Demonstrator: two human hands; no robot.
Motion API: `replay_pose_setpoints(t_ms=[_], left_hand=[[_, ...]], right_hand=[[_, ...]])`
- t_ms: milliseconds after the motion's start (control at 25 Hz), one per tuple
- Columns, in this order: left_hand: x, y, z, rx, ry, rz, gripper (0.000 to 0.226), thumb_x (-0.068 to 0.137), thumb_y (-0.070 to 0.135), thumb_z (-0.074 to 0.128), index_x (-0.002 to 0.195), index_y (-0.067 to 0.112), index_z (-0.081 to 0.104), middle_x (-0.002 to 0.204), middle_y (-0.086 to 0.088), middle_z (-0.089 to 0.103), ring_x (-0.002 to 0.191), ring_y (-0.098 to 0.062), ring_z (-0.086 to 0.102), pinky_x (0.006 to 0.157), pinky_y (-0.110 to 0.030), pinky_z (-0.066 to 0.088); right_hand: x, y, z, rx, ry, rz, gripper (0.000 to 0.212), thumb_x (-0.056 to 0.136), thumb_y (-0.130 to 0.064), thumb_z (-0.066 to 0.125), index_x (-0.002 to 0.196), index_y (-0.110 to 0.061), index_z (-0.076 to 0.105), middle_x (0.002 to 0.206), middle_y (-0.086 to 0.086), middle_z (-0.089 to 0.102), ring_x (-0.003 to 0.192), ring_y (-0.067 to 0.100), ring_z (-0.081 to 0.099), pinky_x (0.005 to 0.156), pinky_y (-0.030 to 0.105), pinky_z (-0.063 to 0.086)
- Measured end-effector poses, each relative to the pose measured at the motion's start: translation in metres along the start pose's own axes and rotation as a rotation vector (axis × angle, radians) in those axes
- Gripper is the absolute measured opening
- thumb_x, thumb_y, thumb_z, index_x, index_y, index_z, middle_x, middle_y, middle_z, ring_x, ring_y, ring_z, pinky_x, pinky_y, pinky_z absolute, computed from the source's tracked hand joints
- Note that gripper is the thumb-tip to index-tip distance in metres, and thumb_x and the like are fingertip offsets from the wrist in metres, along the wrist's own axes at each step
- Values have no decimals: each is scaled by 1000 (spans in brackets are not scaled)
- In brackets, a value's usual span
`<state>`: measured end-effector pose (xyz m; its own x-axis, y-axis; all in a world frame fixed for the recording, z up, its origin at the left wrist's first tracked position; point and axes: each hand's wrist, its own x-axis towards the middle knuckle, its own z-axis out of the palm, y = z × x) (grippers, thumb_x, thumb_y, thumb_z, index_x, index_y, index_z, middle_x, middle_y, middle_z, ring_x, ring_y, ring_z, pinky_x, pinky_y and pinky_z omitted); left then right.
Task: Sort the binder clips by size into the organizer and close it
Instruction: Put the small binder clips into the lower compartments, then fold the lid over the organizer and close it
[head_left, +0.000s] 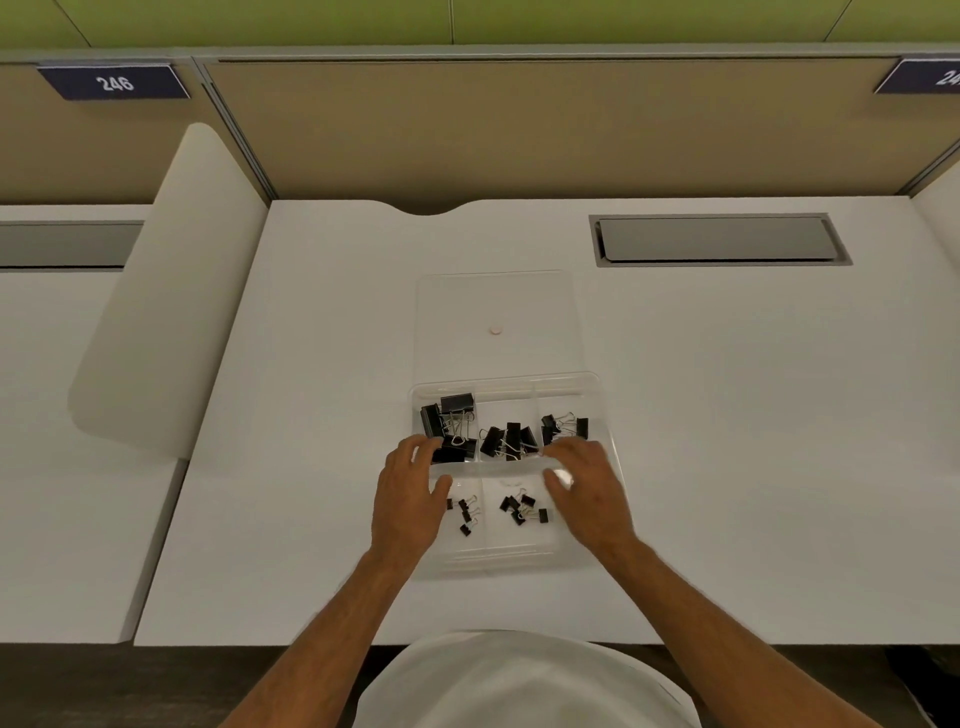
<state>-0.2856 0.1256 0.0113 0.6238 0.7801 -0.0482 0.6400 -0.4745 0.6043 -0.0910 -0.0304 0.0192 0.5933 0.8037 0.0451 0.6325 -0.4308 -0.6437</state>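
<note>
A clear plastic organizer (511, 564) sits on the white desk, its lid (496, 306) lying open and flat behind it. Large black binder clips (451, 422) fill the back-left compartment, medium clips (509, 440) the back-middle, and smaller clips (563, 427) the back-right. Tiny clips (466, 514) lie front-left and more tiny clips (523, 509) front-middle. My left hand (408, 496) rests over the organizer's left side, fingers spread near the large clips. My right hand (584, 483) hovers over the right side, fingers apart. Neither hand visibly holds a clip.
A grey cable hatch (719, 240) is set into the desk at the back right. A white curved divider panel (171, 291) stands at the left. A tan partition wall (519, 124) closes off the back of the desk.
</note>
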Motion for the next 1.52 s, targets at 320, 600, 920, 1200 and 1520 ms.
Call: replay_pose_setpoints(t_ms=[320,600,920,1200,1520], left_hand=[[4,-10,2,-139,3,-216,60,94,1,52,149,15,33,151,-3,39,136,-21,39,113,-34,32],[15,-13,1,-200,33,-184,63,91,1,57,147,22,35,142,4,44,124,-17,49,104,-35,43],[119,-12,-17,-453,86,-431,36,93,23,64,128,21,58,126,6,59,109,-12,57,94,-30,48],[225,-44,-7,-501,-95,-651,42,88,18,66,129,17,57,116,-3,65,111,-20,60,100,-34,46],[252,-42,-6,-484,55,-652,39,84,-8,56,113,14,69,100,1,65,100,-18,62,92,-30,52]], right_hand=[[-7,64,-25,107,56,507,33,96,-17,57,128,-11,61,104,0,66,83,18,63,76,29,47],[2,65,-31,139,46,596,30,91,-23,61,121,-19,66,91,-9,68,77,7,62,76,25,43],[119,87,-53,278,10,536,28,91,-25,66,116,-15,69,111,0,69,88,12,64,83,21,47],[213,99,-23,652,-78,692,31,94,-26,62,124,-18,61,112,1,66,90,16,64,84,40,56],[243,100,-4,654,40,661,31,89,-8,65,118,-19,68,112,4,65,94,16,59,87,36,50]])
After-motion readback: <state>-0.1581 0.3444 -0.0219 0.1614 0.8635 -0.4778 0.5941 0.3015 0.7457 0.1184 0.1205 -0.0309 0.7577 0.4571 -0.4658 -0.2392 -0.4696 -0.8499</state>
